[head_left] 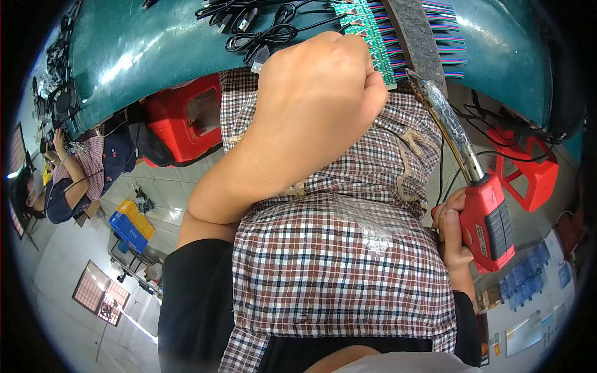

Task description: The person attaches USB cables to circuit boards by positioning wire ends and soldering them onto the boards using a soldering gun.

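Obstacle: 1 gray bar (418,40) across wires (449,49)

Checked apron (339,273), black sleeves (196,289)

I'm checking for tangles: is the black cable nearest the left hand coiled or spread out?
Mostly coiled: the black cable is gathered in loops, while one length runs out toward the green boards.

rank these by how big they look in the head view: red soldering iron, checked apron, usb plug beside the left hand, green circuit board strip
1. checked apron
2. red soldering iron
3. green circuit board strip, partly covered
4. usb plug
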`<state>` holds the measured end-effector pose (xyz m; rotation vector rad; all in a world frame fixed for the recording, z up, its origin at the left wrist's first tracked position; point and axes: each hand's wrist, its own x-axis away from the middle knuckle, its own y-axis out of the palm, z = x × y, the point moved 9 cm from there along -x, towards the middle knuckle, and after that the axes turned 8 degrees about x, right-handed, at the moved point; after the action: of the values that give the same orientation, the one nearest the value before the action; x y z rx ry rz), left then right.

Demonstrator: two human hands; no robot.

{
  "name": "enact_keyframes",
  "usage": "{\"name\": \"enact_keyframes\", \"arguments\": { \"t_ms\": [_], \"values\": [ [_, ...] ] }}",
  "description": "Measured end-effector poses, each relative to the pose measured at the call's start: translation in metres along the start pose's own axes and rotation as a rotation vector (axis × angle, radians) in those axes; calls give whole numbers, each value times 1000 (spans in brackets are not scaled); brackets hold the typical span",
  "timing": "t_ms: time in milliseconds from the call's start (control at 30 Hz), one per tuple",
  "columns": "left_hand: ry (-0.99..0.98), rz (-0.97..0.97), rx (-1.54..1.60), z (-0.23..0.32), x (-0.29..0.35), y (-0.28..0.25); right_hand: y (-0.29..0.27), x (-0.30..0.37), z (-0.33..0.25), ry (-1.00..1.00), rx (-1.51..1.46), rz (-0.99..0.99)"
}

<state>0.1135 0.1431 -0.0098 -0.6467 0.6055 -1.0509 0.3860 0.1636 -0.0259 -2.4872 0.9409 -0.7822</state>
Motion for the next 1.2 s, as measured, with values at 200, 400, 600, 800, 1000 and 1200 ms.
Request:
{"name": "enact_keyframes", "arguments": {
  "t_ms": [200, 400, 600, 800, 1000, 1200],
  "values": [
    [-16, -2, 80, 0, 2, 2, -2, -1, -8, 40, -188, 64],
    [-12, 33, 92, -3, 3, 2, 2, -1, 1, 193, -210, 12],
    [-23, 19, 84, -2, 1, 6, 6, -5, -1, 178, -241, -6],
    [3, 45, 91, 1, 5, 5, 10, 0, 1, 221, -269, 19],
    [22, 65, 66, 3, 3, 7, 9, -6, -4, 265, -268, 16],
    [17, 77, 63, 3, 2, 6, 4, -7, -8, 103, -196, 37]
  ]
}}
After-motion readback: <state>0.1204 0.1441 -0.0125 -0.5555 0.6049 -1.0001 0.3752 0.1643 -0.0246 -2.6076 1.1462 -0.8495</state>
